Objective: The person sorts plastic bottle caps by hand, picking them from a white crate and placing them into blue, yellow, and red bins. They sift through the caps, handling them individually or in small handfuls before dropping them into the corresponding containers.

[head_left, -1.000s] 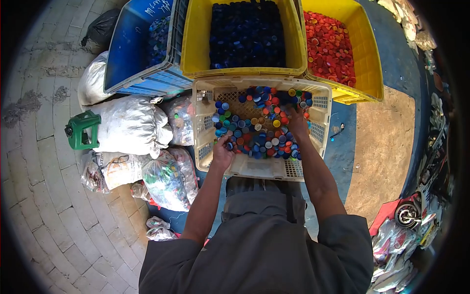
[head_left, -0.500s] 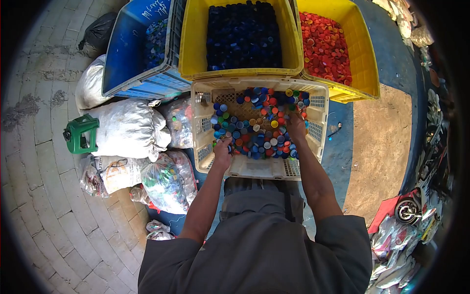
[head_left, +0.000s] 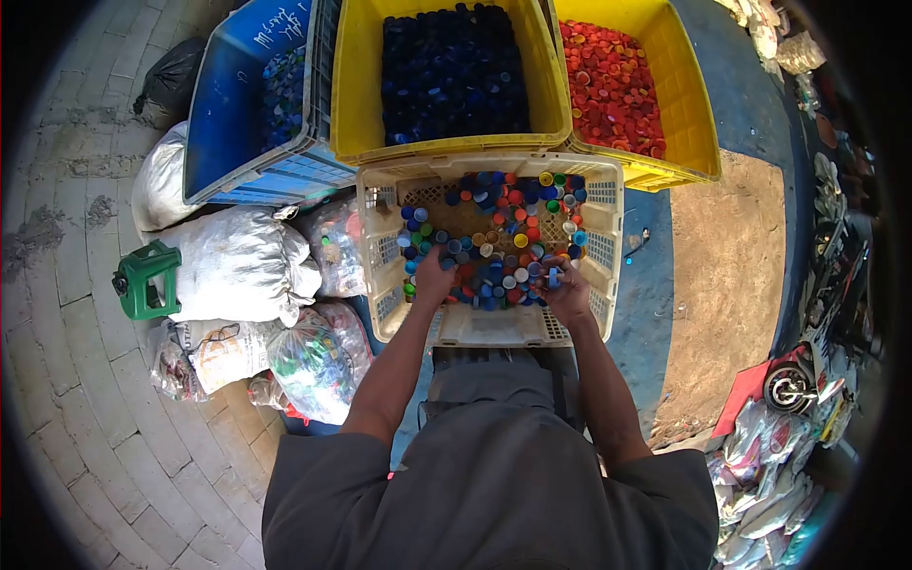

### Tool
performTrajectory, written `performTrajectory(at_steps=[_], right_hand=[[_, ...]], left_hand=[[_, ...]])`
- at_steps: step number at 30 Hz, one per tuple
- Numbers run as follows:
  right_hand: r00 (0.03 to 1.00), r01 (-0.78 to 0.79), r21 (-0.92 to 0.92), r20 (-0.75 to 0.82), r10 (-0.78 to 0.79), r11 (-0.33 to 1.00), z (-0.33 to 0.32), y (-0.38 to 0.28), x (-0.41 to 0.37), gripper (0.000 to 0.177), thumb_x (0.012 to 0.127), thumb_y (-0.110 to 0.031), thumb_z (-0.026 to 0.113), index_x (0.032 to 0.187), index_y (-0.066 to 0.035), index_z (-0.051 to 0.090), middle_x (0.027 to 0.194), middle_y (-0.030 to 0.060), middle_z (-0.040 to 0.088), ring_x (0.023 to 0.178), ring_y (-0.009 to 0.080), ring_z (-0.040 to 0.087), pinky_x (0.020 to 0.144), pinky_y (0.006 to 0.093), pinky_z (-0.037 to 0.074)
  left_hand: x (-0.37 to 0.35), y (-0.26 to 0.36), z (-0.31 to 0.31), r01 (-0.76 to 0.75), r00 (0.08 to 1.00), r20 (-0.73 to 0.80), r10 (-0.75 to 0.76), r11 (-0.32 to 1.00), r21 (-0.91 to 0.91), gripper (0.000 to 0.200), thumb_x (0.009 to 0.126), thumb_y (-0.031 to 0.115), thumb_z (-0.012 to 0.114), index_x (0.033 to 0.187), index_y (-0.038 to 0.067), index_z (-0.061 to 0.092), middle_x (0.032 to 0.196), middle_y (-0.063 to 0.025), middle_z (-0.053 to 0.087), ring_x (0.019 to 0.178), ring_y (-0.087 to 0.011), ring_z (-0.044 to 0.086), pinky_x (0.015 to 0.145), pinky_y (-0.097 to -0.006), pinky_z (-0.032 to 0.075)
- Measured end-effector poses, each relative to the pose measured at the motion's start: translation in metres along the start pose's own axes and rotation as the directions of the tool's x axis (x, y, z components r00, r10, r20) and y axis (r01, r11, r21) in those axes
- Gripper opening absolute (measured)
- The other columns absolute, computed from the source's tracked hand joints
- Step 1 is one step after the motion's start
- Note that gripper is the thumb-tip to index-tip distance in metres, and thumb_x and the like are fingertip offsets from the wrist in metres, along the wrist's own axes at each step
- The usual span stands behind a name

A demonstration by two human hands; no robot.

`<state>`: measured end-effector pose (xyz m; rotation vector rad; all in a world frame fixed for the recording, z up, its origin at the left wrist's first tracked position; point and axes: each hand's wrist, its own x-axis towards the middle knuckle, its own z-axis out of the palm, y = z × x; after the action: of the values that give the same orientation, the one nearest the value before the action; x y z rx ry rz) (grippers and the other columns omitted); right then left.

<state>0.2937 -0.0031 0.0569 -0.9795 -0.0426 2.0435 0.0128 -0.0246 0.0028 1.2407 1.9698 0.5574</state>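
In front of me is a cream plastic crate (head_left: 486,328) with mixed-colour bottle caps (head_left: 494,285) spread over its mesh floor. My right hand (head_left: 572,296) is over the crate's near right part, its fingers closed on a blue bottle cap (head_left: 554,277). Over the left part of the caps is my left hand (head_left: 434,277). Its fingers are drawn together at the edge of the pile, and whatever they hold is too small to make out.
Beyond the crate stand a yellow bin (head_left: 456,149) of dark blue caps, another yellow bin (head_left: 689,104) of red caps, and a blue bin (head_left: 223,114) with caps. White sacks (head_left: 237,256), a clear bag (head_left: 318,366) and a green jerrycan (head_left: 147,280) lie left.
My right hand has come down and toward me from the crate's right side, now with a blue cap in its fingers. My left hand has moved slightly farther in over the caps.
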Motion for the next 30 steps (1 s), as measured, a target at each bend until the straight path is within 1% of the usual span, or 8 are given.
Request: performTrajectory(at_steps=[3,6,13,18,19,21,24,30], right_hand=[[1.0,-0.017,-0.01,-0.019,0.017,1.0,-0.001,0.01,-0.006,0.025,0.077,-0.019,0.06,0.099,-0.009,0.054,0.087,0.0054,0.058,0.074,0.0202,0.058,0.065,0.0362,0.047],[0.995,-0.017,-0.131,-0.096,0.004,0.991,0.009,0.015,-0.006,0.02,0.082,-0.021,0.061,0.096,-0.009,0.054,0.076,0.0032,0.055,0.07,0.0181,0.057,0.063,0.0349,0.046],[0.981,-0.107,-0.379,-0.193,0.035,0.919,0.017,0.024,0.006,0.023,0.081,-0.025,0.072,0.087,-0.01,0.057,0.065,0.0,0.05,0.057,0.0113,0.051,0.053,0.0267,0.041],[0.975,-0.092,-0.876,-0.176,-0.137,0.474,0.021,0.038,0.029,0.034,0.073,-0.026,0.078,0.092,-0.004,0.06,0.066,0.0017,0.054,0.057,0.0133,0.053,0.053,0.0292,0.042],[0.977,-0.053,-0.936,-0.121,-0.174,0.349,0.019,0.043,0.036,0.037,0.072,-0.026,0.079,0.093,-0.003,0.061,0.067,0.003,0.056,0.059,0.0148,0.055,0.055,0.0308,0.043],[0.96,0.071,-0.982,0.02,-0.279,0.174,0.019,0.051,0.045,0.036,0.072,-0.025,0.078,0.093,-0.002,0.06,0.071,0.0051,0.059,0.064,0.0182,0.058,0.06,0.0317,0.046],[0.952,0.085,-0.995,0.095,-0.291,-0.047,0.036,0.056,0.056,0.041,0.072,-0.024,0.076,0.101,-0.001,0.057,0.079,0.011,0.063,0.076,0.0268,0.062,0.068,0.0354,0.049],[0.949,0.031,-0.93,0.143,-0.281,-0.367,0.062,0.071,0.08,0.052,0.074,-0.025,0.073,0.114,-0.003,0.048,0.111,0.0206,0.055,0.097,0.0389,0.06,0.076,0.046,0.051]], left_hand=[[0.013,0.0,0.002,-0.146,0.989,-0.007,0.149,0.975,0.167,0.05,0.072,0.018,0.071,0.12,0.011,0.057,0.102,-0.0182,0.06,0.095,-0.0352,0.061,0.078,-0.0422,0.05],[0.023,0.01,-0.002,-0.119,0.984,0.16,0.076,0.952,0.282,0.05,0.074,0.019,0.07,0.122,0.013,0.056,0.114,-0.0189,0.056,0.104,-0.0372,0.057,0.084,-0.045,0.05],[0.034,0.002,0.001,-0.143,0.979,0.182,0.091,0.945,0.296,0.046,0.075,0.021,0.07,0.118,0.014,0.058,0.114,-0.019,0.054,0.1,-0.0373,0.059,0.083,-0.0443,0.05],[0.029,0.001,0.003,-0.1,0.99,-0.092,0.106,0.993,0.067,0.041,0.076,0.025,0.072,0.109,0.006,0.059,0.095,-0.0146,0.061,0.083,-0.0283,0.061,0.072,-0.0381,0.051],[0.026,0.005,-0.001,0.091,0.995,-0.023,-0.097,0.977,-0.191,0.038,0.077,0.026,0.071,0.106,0.006,0.059,0.093,-0.0125,0.062,0.08,-0.0247,0.059,0.069,-0.0359,0.05],[0.021,0.009,-0.011,0.46,0.884,0.241,-0.4,0.657,-0.597,0.033,0.08,0.028,0.07,0.101,0.005,0.059,0.089,-0.0083,0.063,0.074,-0.0175,0.057,0.064,-0.0314,0.048],[0.006,-0.007,-0.022,0.486,0.851,0.488,-0.194,-0.061,-0.872,0.026,0.085,0.029,0.065,0.098,0.008,0.057,0.092,-0.0053,0.062,0.069,-0.0122,0.053,0.06,-0.028,0.046],[-0.033,0.01,-0.055,0.419,0.866,0.454,-0.207,-0.192,-0.887,0.023,0.09,0.027,0.056,0.1,0.007,0.057,0.096,-0.0068,0.063,0.075,-0.0163,0.058,0.064,-0.0309,0.049]])
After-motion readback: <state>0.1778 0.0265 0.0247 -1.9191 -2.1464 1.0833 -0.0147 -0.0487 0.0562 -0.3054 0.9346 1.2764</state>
